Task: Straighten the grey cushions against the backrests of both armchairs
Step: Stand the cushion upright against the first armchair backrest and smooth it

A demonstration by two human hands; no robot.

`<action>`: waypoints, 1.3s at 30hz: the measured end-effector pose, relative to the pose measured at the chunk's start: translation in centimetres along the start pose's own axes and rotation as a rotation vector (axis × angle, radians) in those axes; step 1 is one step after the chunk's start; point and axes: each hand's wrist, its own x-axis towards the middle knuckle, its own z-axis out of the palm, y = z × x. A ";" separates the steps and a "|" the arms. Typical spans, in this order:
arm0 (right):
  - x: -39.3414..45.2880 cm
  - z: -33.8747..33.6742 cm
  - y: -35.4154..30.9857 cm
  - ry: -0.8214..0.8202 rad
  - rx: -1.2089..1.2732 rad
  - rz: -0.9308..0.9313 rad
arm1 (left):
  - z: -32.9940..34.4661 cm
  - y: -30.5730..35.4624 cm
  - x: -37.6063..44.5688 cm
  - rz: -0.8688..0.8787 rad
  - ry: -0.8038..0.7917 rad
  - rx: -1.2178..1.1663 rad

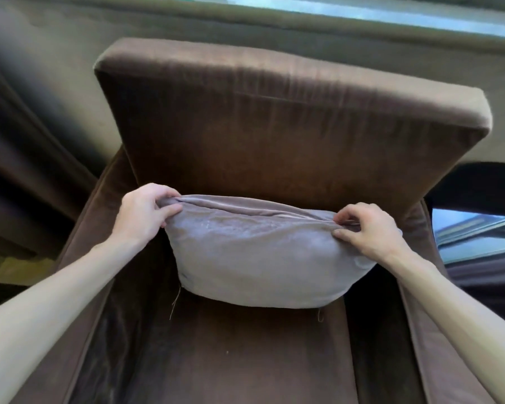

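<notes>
A grey cushion (257, 258) stands on the seat of a brown armchair (245, 360), its back leaning on the brown backrest (274, 126). My left hand (146, 211) pinches the cushion's top left corner. My right hand (368, 228) pinches its top right corner. The cushion sits roughly level, slightly lower on the right, with its zip seam along the top edge. Only this one armchair is in view.
Brown armrests (79, 258) run along both sides of the seat. Dark curtains (27, 141) hang to the left and behind the chair. A window strip (391, 16) shows at the top, and a glossy dark surface (478, 234) lies at the right.
</notes>
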 end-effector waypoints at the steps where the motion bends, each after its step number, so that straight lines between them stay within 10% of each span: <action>1: -0.4 -0.2 1.0 0.017 -0.029 0.012 | 0.0 0.3 0.0 0.025 -0.029 0.019; 24: -1.7 -3.4 8.4 0.157 0.252 0.078 | 0.3 0.4 1.5 -0.361 0.112 -0.046; 34: -1.8 -2.5 8.8 0.091 0.389 0.173 | 11.7 16.5 -0.9 0.258 -0.348 0.121; 39: -1.9 -3.0 9.7 0.180 0.381 0.152 | 14.4 18.0 -0.2 0.191 -0.290 0.299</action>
